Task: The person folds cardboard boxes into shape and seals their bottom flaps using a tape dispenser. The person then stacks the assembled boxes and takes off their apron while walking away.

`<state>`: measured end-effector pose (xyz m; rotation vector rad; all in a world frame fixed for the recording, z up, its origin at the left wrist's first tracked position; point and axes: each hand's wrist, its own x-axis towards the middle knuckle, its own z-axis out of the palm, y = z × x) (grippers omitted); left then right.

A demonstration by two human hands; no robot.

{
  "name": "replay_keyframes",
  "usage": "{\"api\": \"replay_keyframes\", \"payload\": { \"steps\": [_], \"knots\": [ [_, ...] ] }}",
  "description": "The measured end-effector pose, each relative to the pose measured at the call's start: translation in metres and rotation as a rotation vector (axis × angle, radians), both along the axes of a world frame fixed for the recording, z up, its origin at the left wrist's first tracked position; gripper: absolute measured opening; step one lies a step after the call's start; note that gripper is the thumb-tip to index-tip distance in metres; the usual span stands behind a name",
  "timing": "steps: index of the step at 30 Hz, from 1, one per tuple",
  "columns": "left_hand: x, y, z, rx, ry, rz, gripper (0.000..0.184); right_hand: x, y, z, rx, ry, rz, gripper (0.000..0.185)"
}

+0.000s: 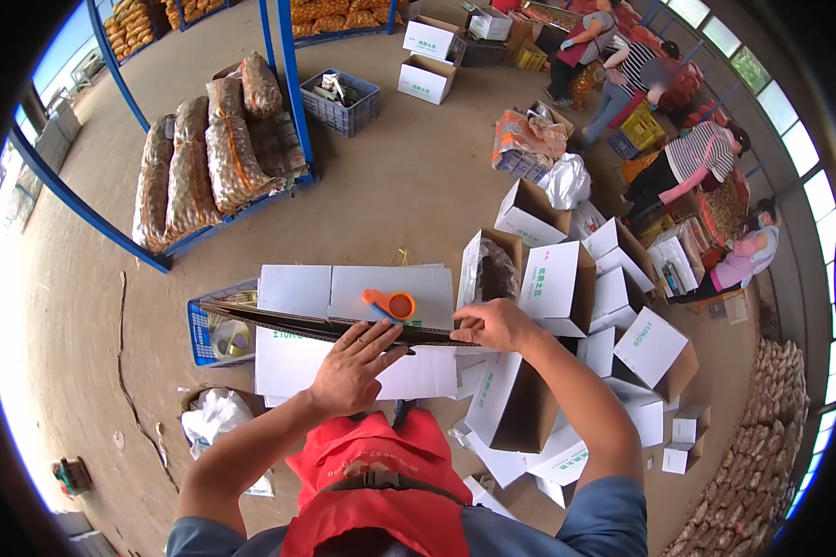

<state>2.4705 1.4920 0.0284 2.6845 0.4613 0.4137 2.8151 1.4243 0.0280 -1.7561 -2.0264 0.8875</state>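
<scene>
A folded cardboard box (297, 323) stands on edge, seen as a long dark strip above flat white cardboard (297, 367). My left hand (351, 367) lies against its near side with the fingers spread. At the strip's right end, my right hand (492, 325) grips the edge between thumb and curled fingers. Just beyond the strip, an orange and blue tape dispenser (390, 304) rests on the white cardboard.
Many open white boxes (553, 288) crowd the right side. A blue crate (200, 330) sits at the left, near a white plastic bag (218, 418). Filled sacks (232, 148) lie on a blue rack. Several people (701, 153) work at the upper right.
</scene>
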Motion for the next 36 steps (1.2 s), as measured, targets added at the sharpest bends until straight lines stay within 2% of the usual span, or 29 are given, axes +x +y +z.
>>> {"api": "replay_keyframes", "payload": {
  "steps": [7, 8, 12, 14, 16, 17, 18, 19, 21, 23, 25, 27, 30, 33, 34, 35, 36],
  "knots": [
    [-0.02, -0.013, 0.002, -0.047, 0.101, -0.079, 0.082, -0.021, 0.0, 0.019, -0.009, -0.186, 0.16, 0.052],
    [-0.023, -0.015, 0.004, -0.062, 0.064, -0.076, 0.08, -0.029, 0.0, 0.019, 0.018, -0.211, 0.167, 0.043],
    [-0.033, -0.028, -0.001, -0.032, 0.018, -0.078, 0.073, -0.051, 0.009, 0.024, -0.16, -0.277, 0.152, 0.033],
    [-0.036, -0.029, -0.012, 0.039, -0.028, -0.089, 0.071, -0.051, 0.016, 0.017, -0.131, -0.234, 0.141, 0.033],
    [-0.042, -0.017, 0.003, -0.007, 0.035, 0.008, 0.069, -0.046, 0.021, 0.017, -0.122, -0.208, 0.124, 0.032],
    [-0.046, -0.003, -0.005, -0.044, 0.068, 0.126, 0.066, -0.045, 0.023, 0.02, -0.126, -0.215, 0.088, 0.033],
    [-0.045, 0.009, 0.008, -0.068, 0.05, 0.236, 0.065, -0.039, 0.026, 0.015, -0.103, -0.235, 0.066, 0.035],
    [-0.049, 0.024, 0.005, 0.011, 0.036, 0.266, 0.058, -0.033, 0.032, 0.007, -0.057, -0.243, 0.063, 0.036],
    [-0.049, 0.033, -0.002, 0.053, -0.056, 0.272, 0.03, -0.027, 0.047, 0.004, -0.047, -0.225, 0.049, 0.036],
    [-0.044, 0.019, 0.015, 0.086, 0.013, 0.204, 0.01, -0.03, 0.063, 0.005, 0.063, -0.248, 0.033, 0.036],
    [-0.048, -0.008, 0.034, 0.009, 0.087, 0.155, 0.011, -0.04, 0.071, 0.014, 0.091, -0.244, -0.004, 0.034],
    [-0.054, -0.033, 0.045, -0.044, 0.041, 0.105, 0.013, -0.051, 0.075, 0.017, 0.159, -0.211, 0.03, 0.033],
    [-0.058, -0.051, 0.041, -0.134, 0.019, 0.066, 0.017, -0.065, 0.078, 0.001, 0.105, -0.225, 0.039, 0.034],
    [-0.059, -0.052, 0.027, -0.237, 0.089, 0.054, 0.02, -0.074, 0.071, -0.009, 0.187, -0.137, -0.043, 0.032],
    [-0.064, -0.055, 0.021, -0.204, 0.102, 0.088, 0.023, -0.076, 0.073, -0.017, 0.182, -0.115, -0.016, 0.033],
    [-0.066, -0.057, 0.016, -0.222, 0.097, 0.094, 0.026, -0.08, 0.074, -0.01, 0.1, -0.215, -0.007, 0.033],
    [-0.07, -0.061, 0.01, -0.2, 0.091, 0.088, 0.026, -0.083, 0.071, -0.009, 0.177, -0.189, -0.01, 0.033]
  ]
}}
